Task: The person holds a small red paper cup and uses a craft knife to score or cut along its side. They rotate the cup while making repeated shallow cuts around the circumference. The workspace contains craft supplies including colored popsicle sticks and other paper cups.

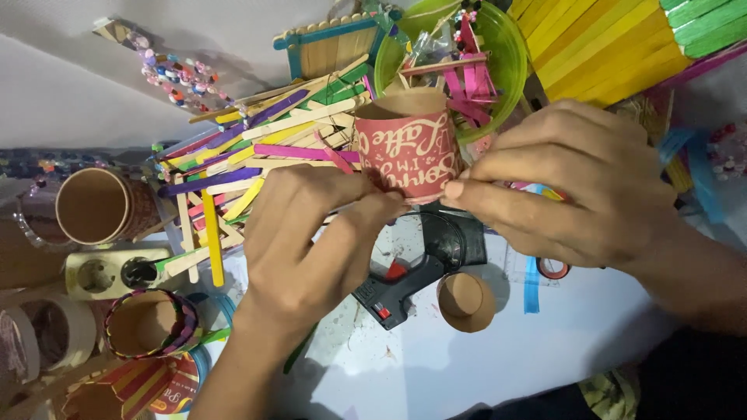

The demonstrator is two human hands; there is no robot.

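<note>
A cut red paper cup with white lettering is held upside down between both hands above the work surface. My left hand pinches its lower left edge with thumb and fingertips. My right hand grips its right side with thumb and forefinger. Just behind the cup lies a heap of coloured craft sticks. Below the hands a black glue gun lies on the white surface beside a short brown cup piece.
A green plate with pink sticks sits at the back. A yellow and green stick panel fills the top right. Brown paper cups, a stick-wrapped cup, a tape roll and a power strip crowd the left.
</note>
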